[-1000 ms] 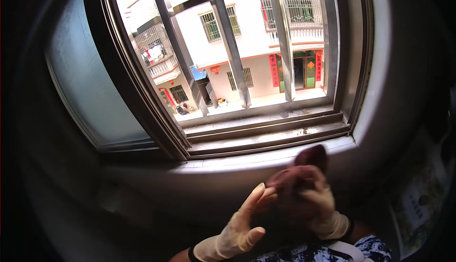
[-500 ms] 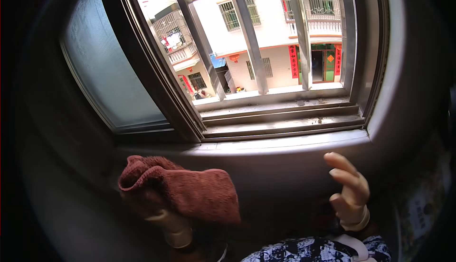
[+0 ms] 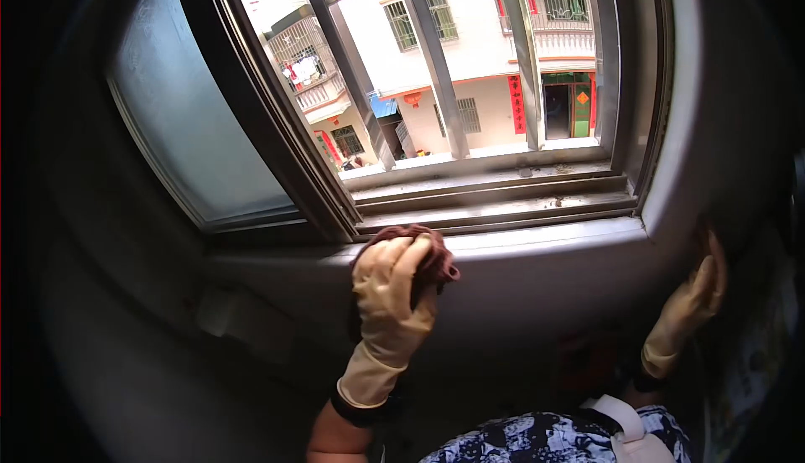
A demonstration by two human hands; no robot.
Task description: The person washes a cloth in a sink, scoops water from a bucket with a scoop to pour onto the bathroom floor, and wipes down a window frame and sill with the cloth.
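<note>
My left hand [image 3: 386,308], in a cream rubber glove, grips a bunched reddish-brown cloth [image 3: 435,267]. The cloth is at the front edge of the pale window sill [image 3: 545,236], below the window's left frame post; part of it is hidden behind my fingers. At the right, my right hand [image 3: 689,302], gloved the same way, is raised beside the shaded wall with its fingers stretched out and nothing in them. Whether its fingertips touch the wall, I cannot tell.
Metal bars [image 3: 436,60] cross the window opening, with a building outside. A frosted sliding pane [image 3: 201,119] is at the left. Dirt specks [image 3: 555,203] lie in the window track [image 3: 495,215]. A pale box-like object [image 3: 243,320] is dim at lower left.
My left hand has moved up and right with the cloth, which is now bunched at the sill instead of hanging folded. My right hand has shifted right, toward the wall.
</note>
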